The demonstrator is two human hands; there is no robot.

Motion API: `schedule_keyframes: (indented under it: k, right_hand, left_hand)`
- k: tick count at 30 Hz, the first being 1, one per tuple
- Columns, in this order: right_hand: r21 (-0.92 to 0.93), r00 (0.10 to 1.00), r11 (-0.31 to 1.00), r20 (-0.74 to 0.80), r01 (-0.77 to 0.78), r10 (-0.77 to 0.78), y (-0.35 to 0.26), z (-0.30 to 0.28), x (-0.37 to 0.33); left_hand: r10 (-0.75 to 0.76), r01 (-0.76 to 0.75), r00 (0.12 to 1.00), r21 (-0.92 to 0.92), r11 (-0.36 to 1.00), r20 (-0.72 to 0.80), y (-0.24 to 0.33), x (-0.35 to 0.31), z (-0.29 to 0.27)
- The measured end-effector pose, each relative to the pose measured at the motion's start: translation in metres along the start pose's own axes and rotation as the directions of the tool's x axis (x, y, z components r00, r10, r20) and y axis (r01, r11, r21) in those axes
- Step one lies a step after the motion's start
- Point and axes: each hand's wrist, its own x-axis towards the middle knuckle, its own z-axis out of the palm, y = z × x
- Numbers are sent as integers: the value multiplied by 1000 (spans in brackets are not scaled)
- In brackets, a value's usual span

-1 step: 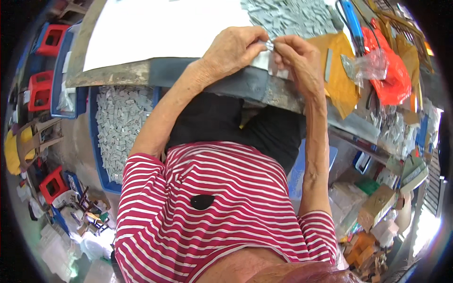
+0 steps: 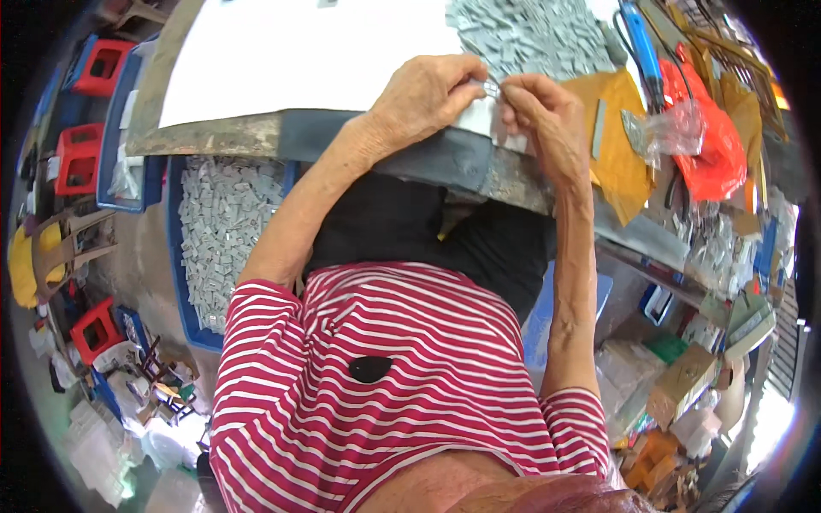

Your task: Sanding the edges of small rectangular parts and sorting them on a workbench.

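Observation:
Over the near edge of the workbench, my left hand (image 2: 425, 101) pinches a small grey metal piece (image 2: 491, 89) between thumb and forefinger. Close on its right, my right hand (image 2: 552, 120) is closed, with thumb and fingertips at the piece's other side; whether it grips the piece too is hard to see. Just beyond both hands spreads a pile of small flat grey pieces (image 2: 539, 38). A white sheet (image 2: 291, 60) covers the bench to the left of the pile.
A blue tub (image 2: 175, 256) full of similar grey pieces stands below the bench at left. Right of my hands lie a yellow-brown envelope (image 2: 629, 184), a clear plastic bag (image 2: 671, 128), a red plastic bag (image 2: 723, 167) and a blue-handled tool (image 2: 640, 41). Red stools (image 2: 79, 158) stand far left.
The whole view has shifted slightly, so bench and hands sit a little lower. Both hands stay at the small piece, and a bit more of its face shows between the fingertips.

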Motion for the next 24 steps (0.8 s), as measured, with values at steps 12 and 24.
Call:
schedule_keyframes:
  k: [12,24]
  right_hand:
    - [114,1000,993,9,14,-15,4,-7,-10]
    - [128,1000,992,17,-15,13,8,-7,-12]
  left_hand:
    - [-155,228,951,272,935,-266,-73,-17,-80]
    - [-143,288,924,398,871,-354,-111,-16,-99]
